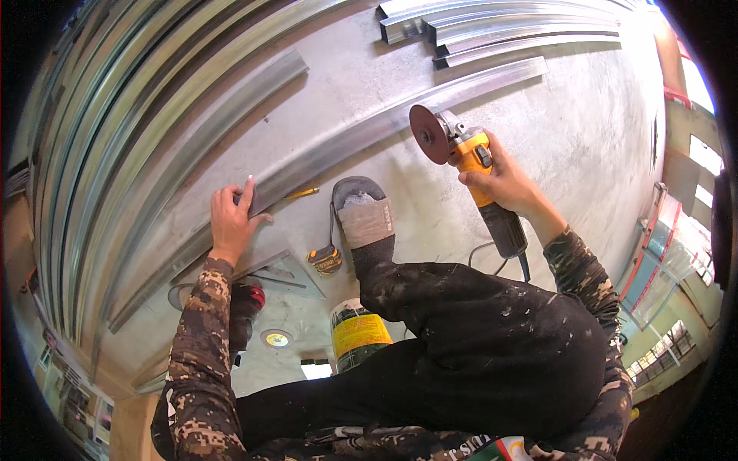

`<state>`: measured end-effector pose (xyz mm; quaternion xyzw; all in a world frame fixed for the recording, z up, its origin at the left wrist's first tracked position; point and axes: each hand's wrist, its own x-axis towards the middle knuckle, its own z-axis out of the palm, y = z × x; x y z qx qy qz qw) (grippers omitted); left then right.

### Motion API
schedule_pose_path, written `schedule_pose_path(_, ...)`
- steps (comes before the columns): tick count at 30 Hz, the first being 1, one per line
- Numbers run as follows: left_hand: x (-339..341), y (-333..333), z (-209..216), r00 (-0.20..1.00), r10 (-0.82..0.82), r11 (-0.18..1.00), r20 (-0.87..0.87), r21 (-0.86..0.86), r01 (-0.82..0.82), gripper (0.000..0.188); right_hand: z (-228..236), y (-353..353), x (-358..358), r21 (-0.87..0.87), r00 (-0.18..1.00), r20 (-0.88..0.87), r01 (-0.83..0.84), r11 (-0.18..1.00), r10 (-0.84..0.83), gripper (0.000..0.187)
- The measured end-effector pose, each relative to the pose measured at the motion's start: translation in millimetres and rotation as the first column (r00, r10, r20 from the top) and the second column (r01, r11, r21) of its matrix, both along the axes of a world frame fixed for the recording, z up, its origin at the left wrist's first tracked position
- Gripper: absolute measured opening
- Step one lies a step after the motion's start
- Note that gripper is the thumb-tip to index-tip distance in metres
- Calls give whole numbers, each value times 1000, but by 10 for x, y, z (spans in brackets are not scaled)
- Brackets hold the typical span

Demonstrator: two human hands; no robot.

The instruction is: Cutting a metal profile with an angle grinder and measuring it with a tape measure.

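My right hand (498, 178) grips a yellow and black angle grinder (477, 159) by its body. Its dark reddish-brown cutting disc (430, 134) faces left, raised over a long metal channel (346, 146) on the floor. Whether the disc touches the metal is hard to tell; it looks apart. My left hand (234, 219) is closed over the near-left part of that channel, with the thumb out to the right. Just right of this hand lies a thin yellow marker-like stick (301, 194). A yellow and black tape measure (324, 260) sits beside my shoe (357, 196).
Long metal profiles (115, 154) lie stacked along the left, with shorter channels (523, 34) at the far side. A triangular square (286, 275), a round disc (277, 338), a yellow-labelled bucket (360, 332) and a red-and-black tool (247, 303) are near my legs. A cord trails from the grinder.
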<state>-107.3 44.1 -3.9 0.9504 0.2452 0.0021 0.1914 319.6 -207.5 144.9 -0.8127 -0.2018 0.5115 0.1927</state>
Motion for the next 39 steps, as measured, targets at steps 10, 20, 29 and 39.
schedule_pose_path(10, 255, -47, -36, 995, 53, 997, 83, 43, -57, 72, -37, -25, -46, -77, 990, 88, -104, 992, 111, 98)
schedule_pose_path(20, 283, -82, -63, 995, 47, 995, 93, 82, -55, 71, -156, -8, -73, -87, 982, 99, -150, 985, 159, 99)
schedule_pose_path(29, 318, -93, -51, 994, 61, 993, 88, 93, -69, 72, -253, 19, -33, -102, 991, 76, -103, 990, 110, 100)
schedule_pose_path(39, 313, -93, -55, 994, 56, 990, 95, 121, -68, 72, -283, 50, -7, -129, 973, 127, -174, 976, 191, 103)
